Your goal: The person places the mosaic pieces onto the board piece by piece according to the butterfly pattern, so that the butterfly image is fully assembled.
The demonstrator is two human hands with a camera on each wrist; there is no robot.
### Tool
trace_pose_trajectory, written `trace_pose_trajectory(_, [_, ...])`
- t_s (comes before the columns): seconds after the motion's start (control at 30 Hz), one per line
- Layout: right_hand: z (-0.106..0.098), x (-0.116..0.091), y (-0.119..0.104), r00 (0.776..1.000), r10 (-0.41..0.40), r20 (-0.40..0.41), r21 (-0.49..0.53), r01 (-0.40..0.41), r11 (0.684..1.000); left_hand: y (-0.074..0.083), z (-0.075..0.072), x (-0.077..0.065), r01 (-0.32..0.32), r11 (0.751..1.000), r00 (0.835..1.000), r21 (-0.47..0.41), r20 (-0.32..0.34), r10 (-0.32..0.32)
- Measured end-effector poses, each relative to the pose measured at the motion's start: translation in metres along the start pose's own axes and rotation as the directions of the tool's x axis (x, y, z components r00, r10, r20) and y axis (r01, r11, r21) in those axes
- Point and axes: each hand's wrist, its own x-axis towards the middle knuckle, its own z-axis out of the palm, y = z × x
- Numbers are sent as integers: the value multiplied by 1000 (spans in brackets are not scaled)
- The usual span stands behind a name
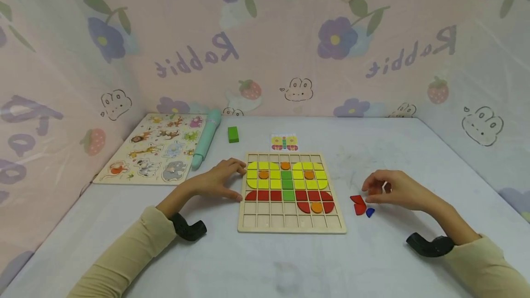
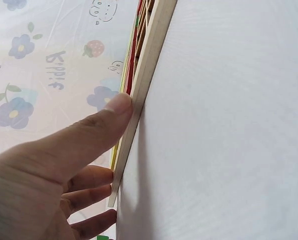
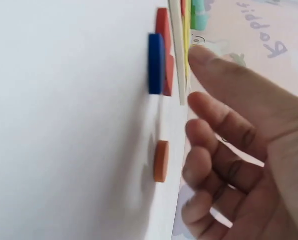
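A wooden grid board (image 1: pixel 270 221) holds yellow, red, green and orange pieces laid in a butterfly shape. At its left side my left hand (image 1: pixel 217 180) rests with thumb and fingertips against the edge, also seen in the left wrist view. My right hand (image 1: pixel 395 189) hovers right of the board with fingers loosely bent and nothing held. Just beside its fingertips lie loose red pieces (image 1: pixel 359 209) and a small blue piece (image 1: pixel 370 212). In the right wrist view, an orange piece (image 3: pixel 161 161) rests on the table below the hand; in the head view the hand hides it.
Behind the board lies a small card (image 1: pixel 284 142) printed with a butterfly pattern. A green block (image 1: pixel 233 134) sits further left. An animal puzzle board (image 1: pixel 124 153) and a mint-green pen-shaped stick (image 1: pixel 206 139) are at the back left. Patterned cloth walls enclose the white table.
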Motion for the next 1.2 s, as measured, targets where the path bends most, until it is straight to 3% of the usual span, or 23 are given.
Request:
trace_pose_trajectory(0.23, [6, -14, -9, 998, 29, 61, -24, -28, 999, 0, -1, -1, 6, 1000, 1000, -1, -11, -6])
trace_pose_trajectory(0.67, [8, -16, -6, 996, -34, 87, 21, 32, 999, -3, 2, 0, 8, 1000, 1000, 0, -2, -8])
trace_pose_trajectory(0.8, [4, -14, -8, 996, -77, 52, 9, 77, 997, -1, 2, 0, 8, 1000, 1000, 1, -2, -8])
trace_pose_trajectory(1.0, [9, 4, -29, 987, -153, -48, 35, 155, 987, 0, 0, 0, 18, 1000, 1000, -10, 3, -18])
trace_pose_trajectory(1.2, [30, 39, -63, 972, -231, 40, 97, 226, 969, 1, 0, 0, 3, 1000, 1000, -13, 1, -3])
